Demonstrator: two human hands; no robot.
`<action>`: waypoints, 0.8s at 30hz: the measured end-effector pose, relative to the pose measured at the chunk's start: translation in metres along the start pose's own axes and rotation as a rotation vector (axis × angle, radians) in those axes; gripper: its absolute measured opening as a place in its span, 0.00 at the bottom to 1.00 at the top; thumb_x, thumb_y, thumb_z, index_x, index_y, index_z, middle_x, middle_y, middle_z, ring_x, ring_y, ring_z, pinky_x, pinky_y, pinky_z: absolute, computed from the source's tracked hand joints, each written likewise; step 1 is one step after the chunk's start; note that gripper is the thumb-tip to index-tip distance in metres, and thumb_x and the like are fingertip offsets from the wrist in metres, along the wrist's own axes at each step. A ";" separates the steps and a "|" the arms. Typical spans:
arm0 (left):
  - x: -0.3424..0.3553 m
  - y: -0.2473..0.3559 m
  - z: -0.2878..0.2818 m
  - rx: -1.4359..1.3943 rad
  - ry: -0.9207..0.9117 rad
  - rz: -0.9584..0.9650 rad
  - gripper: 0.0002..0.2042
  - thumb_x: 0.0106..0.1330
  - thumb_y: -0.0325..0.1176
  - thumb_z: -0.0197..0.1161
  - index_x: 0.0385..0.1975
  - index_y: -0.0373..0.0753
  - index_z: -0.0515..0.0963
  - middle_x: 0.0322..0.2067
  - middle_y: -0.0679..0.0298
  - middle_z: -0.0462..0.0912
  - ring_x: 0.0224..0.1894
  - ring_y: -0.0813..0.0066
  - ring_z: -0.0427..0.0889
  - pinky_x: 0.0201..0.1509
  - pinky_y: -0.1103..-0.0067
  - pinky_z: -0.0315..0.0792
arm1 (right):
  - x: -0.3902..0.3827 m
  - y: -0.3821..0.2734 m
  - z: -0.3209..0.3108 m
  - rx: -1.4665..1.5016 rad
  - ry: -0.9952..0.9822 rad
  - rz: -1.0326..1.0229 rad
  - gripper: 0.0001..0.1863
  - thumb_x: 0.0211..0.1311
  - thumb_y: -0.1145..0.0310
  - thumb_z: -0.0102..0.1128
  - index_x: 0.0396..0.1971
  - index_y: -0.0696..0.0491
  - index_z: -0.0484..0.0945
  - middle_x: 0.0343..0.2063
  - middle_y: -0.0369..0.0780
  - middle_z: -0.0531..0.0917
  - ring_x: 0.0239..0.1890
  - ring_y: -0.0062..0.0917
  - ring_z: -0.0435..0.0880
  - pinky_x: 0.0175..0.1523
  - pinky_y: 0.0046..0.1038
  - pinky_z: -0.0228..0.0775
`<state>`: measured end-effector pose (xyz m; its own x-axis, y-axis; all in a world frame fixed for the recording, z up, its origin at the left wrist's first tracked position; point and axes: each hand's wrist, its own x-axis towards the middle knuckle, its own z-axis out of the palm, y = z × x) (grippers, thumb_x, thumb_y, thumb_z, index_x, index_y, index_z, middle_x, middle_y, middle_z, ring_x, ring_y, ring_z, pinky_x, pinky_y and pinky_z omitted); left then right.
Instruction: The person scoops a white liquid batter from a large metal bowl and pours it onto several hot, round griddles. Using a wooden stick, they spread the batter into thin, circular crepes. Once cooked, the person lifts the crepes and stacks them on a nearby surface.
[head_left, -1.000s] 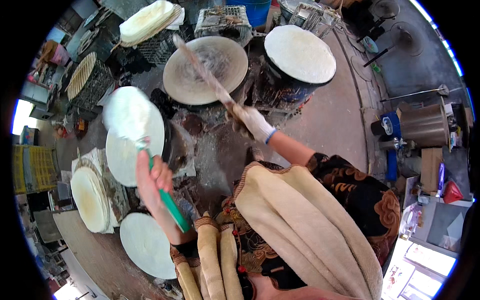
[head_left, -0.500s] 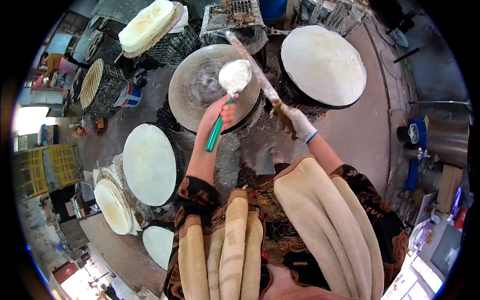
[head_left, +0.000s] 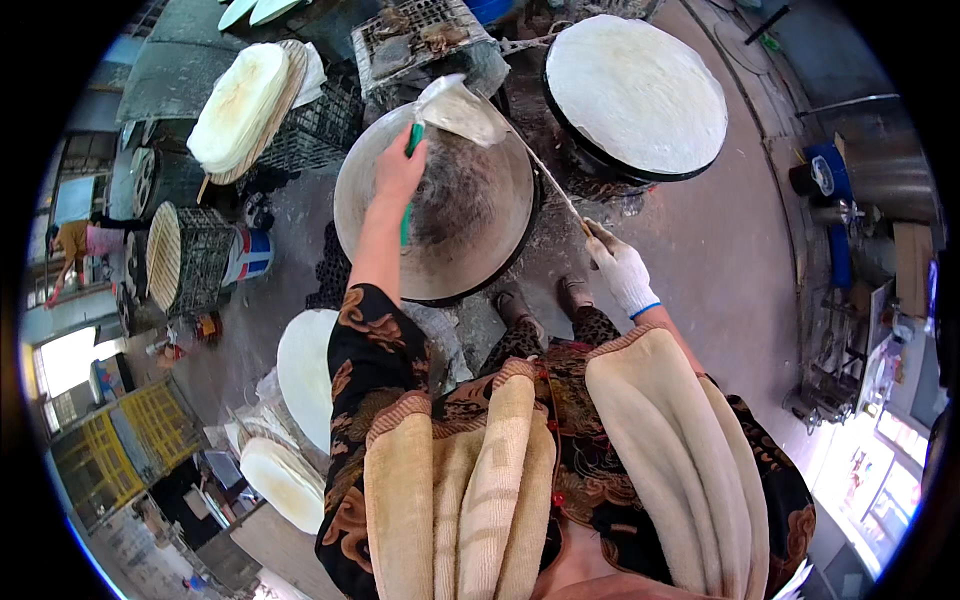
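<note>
My left hand (head_left: pixel 398 168) grips a green-handled scoop (head_left: pixel 410 215), whose pale head (head_left: pixel 458 112) is tilted over the upper rim of the round griddle (head_left: pixel 380 245); whether batter is still inside is hard to tell. The griddle's middle is dark and mottled. In its white glove, my right hand (head_left: pixel 618 268) is closed on the handle of a long, thin, flour-crusted blade (head_left: pixel 550 180), which slants up and left to the scoop. At the upper right a second griddle (head_left: pixel 635 90) is covered by a white round sheet of batter.
Pale flatbread stacks (head_left: pixel 235 110) (head_left: pixel 280 480) lie upper and lower left, near another white round (head_left: pixel 305 370). A crusted wire rack (head_left: pixel 410 45) stands behind the griddle. A slatted mat (head_left: pixel 165 255) and a bucket (head_left: pixel 248 255) are leftward. A person (head_left: pixel 78 240) bends at far left.
The scoop has swung from the lower-left griddle up over the middle one and tipped. The middle griddle's surface now looks darker. My right hand's blade has turned edge-on, its hand slightly lower and rightward.
</note>
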<state>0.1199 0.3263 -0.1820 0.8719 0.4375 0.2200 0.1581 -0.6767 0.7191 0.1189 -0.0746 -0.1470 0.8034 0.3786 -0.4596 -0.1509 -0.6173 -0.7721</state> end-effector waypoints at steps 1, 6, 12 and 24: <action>0.001 -0.010 -0.006 0.158 0.089 0.206 0.20 0.64 0.36 0.58 0.56 0.49 0.73 0.27 0.59 0.81 0.25 0.61 0.81 0.28 0.69 0.74 | -0.004 -0.007 -0.002 -0.073 0.018 0.011 0.25 0.64 0.53 0.50 0.59 0.46 0.71 0.41 0.49 0.83 0.46 0.37 0.82 0.51 0.31 0.70; -0.003 -0.021 -0.031 0.418 -0.203 0.313 0.27 0.59 0.33 0.62 0.61 0.61 0.68 0.33 0.57 0.81 0.35 0.53 0.80 0.39 0.63 0.73 | 0.008 -0.018 0.033 0.013 0.066 -0.060 0.26 0.63 0.54 0.51 0.59 0.48 0.70 0.46 0.53 0.80 0.51 0.40 0.80 0.54 0.32 0.69; -0.012 -0.035 -0.048 0.394 -0.119 0.248 0.29 0.59 0.29 0.62 0.61 0.60 0.67 0.35 0.58 0.81 0.36 0.55 0.80 0.39 0.65 0.74 | 0.010 -0.085 0.100 0.242 -0.085 -0.033 0.26 0.63 0.57 0.53 0.59 0.54 0.70 0.43 0.48 0.83 0.39 0.27 0.83 0.47 0.26 0.72; -0.036 -0.047 -0.073 0.547 -0.070 0.193 0.30 0.58 0.31 0.62 0.61 0.62 0.66 0.30 0.60 0.79 0.31 0.55 0.81 0.37 0.63 0.76 | -0.010 -0.090 0.108 0.264 -0.107 0.147 0.28 0.63 0.56 0.55 0.61 0.51 0.69 0.24 0.34 0.81 0.21 0.13 0.75 0.28 0.19 0.69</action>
<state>0.0475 0.3852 -0.1759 0.9341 0.2487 0.2561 0.1939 -0.9558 0.2209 0.0619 0.0521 -0.1201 0.6988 0.3775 -0.6076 -0.4167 -0.4756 -0.7747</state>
